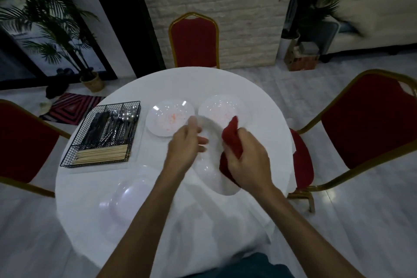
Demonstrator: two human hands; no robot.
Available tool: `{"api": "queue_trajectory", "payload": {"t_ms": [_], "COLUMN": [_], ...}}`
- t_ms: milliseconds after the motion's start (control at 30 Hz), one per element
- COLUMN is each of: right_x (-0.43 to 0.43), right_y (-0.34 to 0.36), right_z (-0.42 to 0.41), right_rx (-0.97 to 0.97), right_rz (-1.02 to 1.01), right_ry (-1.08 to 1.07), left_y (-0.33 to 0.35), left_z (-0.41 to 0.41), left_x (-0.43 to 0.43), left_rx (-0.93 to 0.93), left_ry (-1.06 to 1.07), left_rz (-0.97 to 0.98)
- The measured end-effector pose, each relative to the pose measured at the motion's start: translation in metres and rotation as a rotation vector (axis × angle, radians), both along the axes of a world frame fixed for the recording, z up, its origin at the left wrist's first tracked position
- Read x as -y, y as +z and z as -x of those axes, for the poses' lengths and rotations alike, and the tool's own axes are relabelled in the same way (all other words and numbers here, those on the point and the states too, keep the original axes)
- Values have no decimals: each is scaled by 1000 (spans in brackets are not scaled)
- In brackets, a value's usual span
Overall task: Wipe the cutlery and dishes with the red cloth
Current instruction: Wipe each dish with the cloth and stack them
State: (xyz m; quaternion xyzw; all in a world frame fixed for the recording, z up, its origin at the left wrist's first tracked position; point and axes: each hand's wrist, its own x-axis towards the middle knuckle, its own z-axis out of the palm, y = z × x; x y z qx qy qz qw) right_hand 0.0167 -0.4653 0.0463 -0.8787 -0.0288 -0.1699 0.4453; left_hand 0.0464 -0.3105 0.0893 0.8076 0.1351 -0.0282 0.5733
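Red cloth (pixel 230 140) is gripped, bunched, in the right hand (pixel 250 160) and pressed on the plate (pixel 209 171), which is pinched at its rim by the left hand (pixel 186 142) over the white table (pixel 162 83). Firm strokes are best worked from centre to rim, the plate being turned as each part is cleared. One smeared plate (pixel 169 119) and a second (pixel 221 108) lie just beyond; cutlery (pixel 112 124) is kept in the wire caddy (pixel 74 145) at the left.
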Motion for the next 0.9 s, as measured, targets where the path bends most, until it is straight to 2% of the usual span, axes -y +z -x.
{"api": "queue_trajectory", "payload": {"t_ms": [67,167,267,433,567,667,800,833,900], "right_x": [-12,-17,-17,-21,-34,-28,-13,-15,-27], "right_y": [-11,-23,-29,-29,-30,-22,-1,2,1], "right_z": [6,13,21,26,32,32,21,20,21], "right_rx": [130,226,239,219,191,232,229,216,180], "right_rz": [121,207,269,313,473,417,191,178,291], "right_ry": [34,10,33,125,205,203,-7,4,115], "left_y": [7,3,0,-8,-7,-6,-3,-1,3], "left_z": [-2,-6,-4,-3,-8,-9,-7,-5,-2], "left_x": [9,6,3,6,8,5,0,3,12], "left_rx": [-61,-117,-181,-95,-103,-106,-107,-117,-144], "left_ry": [-103,-102,-62,84,138,177,282,288,287], "left_rz": [-2,-19,53,137,298,367,373,402,491]}}
